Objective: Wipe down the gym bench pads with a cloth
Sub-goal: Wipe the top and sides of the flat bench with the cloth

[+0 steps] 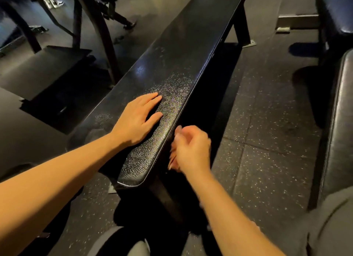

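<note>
- Nearest the lens: two bare forearms reaching forward over grey-clad knees (137,248), dark speckled rubber floor (267,160) below.
- Left hand (136,120) laid flat, palm down, on the near end of the black bench pad (172,65); fingers together and stretched forward, thumb splayed toward the pad's right edge, nothing gripped.
- Right hand (192,149) blurred, loosely curled just off the pad's right edge, beside and slightly nearer the camera than the left hand, level with the pad's side face.
- Possibly something pale pinched at the right fingertips; blur too heavy to tell a cloth from the fingers themselves, so grip on that side uncertain.
- Pad stretching away from both hands toward the upper right of the frame, pebbled vinyl glinting just ahead of the left fingertips, rounded near corner just behind the left wrist.
- Black metal leg (242,24) at the pad's far end, well beyond either hand.
- Second padded bench (340,122) well out to the right of the right hand, its edge running up the frame.
- Dark machine frame (95,26) and flat platform (53,68) off to the left, beyond the left hand.
</note>
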A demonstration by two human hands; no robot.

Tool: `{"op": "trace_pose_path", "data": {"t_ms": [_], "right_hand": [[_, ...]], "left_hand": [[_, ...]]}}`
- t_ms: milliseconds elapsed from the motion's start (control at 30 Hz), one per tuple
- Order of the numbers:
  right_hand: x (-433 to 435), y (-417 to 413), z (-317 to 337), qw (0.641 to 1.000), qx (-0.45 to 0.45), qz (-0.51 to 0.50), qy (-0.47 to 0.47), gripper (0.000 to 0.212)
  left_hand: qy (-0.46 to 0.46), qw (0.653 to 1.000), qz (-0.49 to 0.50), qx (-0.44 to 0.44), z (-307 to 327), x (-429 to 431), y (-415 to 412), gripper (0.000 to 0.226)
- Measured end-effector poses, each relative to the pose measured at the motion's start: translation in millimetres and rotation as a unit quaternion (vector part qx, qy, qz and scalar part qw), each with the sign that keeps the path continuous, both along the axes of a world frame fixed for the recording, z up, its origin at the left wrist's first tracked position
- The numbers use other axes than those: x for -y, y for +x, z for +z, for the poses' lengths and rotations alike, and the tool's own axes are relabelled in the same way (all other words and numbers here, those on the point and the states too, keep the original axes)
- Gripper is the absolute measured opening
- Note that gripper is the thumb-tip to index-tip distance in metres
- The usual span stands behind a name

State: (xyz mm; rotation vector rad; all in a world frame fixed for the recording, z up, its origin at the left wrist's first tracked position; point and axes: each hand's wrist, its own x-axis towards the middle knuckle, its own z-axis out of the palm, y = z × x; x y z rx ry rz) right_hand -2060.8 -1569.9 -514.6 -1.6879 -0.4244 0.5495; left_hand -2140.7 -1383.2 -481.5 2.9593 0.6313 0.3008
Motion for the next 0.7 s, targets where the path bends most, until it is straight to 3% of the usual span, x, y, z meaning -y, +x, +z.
{"op": "trace_pose_path", "data": {"t_ms": [100,300,467,633,700], "right_hand": [[39,-60,-3,0.997,0.013,0.078,0.017,0.013],[-18,34,-6,0.993,0.111,0.017,-0.025,0.012],[34,-56,-8,0.991,0.111,0.077,-0.022,0.008],[-21,37,-1,0.985,0.151,0.001,-0.088,0.012],[-32,58,-5,0.987,0.142,-0.019,-0.072,0.013]], "left_hand": [[-0.001,1.000,-0.001,-0.002,-1,-1,0,0.064],[0.000,1.000,-0.001,0.010,-3,-2,0,0.063],[0.002,1.000,-0.004,0.007,-4,-2,0,0.062],[-0.001,1.000,-0.002,0.012,-2,0,2,0.063],[-0.004,1.000,-0.001,0.007,-1,1,2,0.064]]}}
